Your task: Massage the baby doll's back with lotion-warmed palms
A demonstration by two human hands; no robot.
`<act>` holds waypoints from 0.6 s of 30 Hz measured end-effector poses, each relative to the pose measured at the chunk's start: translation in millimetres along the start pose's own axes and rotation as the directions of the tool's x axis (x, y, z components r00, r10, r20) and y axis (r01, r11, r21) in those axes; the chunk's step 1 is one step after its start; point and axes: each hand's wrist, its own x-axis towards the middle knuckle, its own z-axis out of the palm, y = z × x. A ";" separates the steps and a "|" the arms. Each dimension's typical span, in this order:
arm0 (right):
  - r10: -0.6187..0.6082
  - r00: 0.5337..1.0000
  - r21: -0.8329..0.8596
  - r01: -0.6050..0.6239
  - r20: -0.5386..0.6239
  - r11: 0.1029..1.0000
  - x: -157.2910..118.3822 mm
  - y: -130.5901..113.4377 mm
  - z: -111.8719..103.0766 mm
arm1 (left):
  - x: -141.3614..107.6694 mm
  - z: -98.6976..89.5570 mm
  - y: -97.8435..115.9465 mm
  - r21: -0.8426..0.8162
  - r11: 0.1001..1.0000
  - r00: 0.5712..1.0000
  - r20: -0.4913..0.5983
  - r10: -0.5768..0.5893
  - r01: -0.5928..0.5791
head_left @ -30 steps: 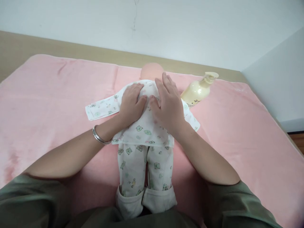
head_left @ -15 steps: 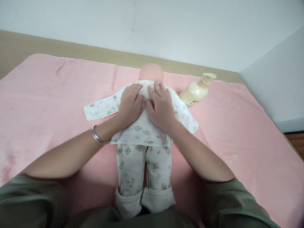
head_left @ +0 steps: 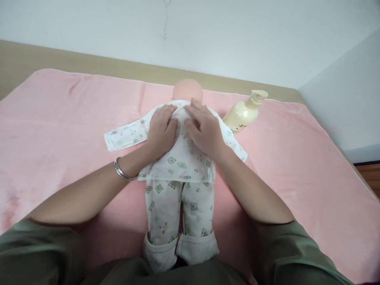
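A baby doll (head_left: 188, 90) lies face down, the back of its bald head pointing away from me. It wears a white top (head_left: 178, 164) and white trousers (head_left: 197, 208), both printed with small green bears; the trouser cuffs are turned up. My left hand (head_left: 163, 128) rests flat on the left side of the doll's upper back, fingers stretched toward the head. On the right side of the back is my right hand (head_left: 206, 128), its fingers apart and its palm side tilted a little inward. Neither hand grips anything.
A cream-coloured pump bottle (head_left: 243, 114) lies tilted beside the doll's right-hand sleeve. A pink blanket (head_left: 68, 107) covers the tan surface (head_left: 118, 63), which runs back to a white wall (head_left: 222, 35).
My right hand has turned and shifted slightly outward on the doll's upper back, its thumb moving to the right. My left hand stays in about the same place.
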 end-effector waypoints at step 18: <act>-0.065 0.951 -0.038 0.056 -0.301 0.998 1.0 -2.4 -71.2 | 3.6 -11.9 17.7 0.140 0.989 0.997 0.060 -0.049 0.040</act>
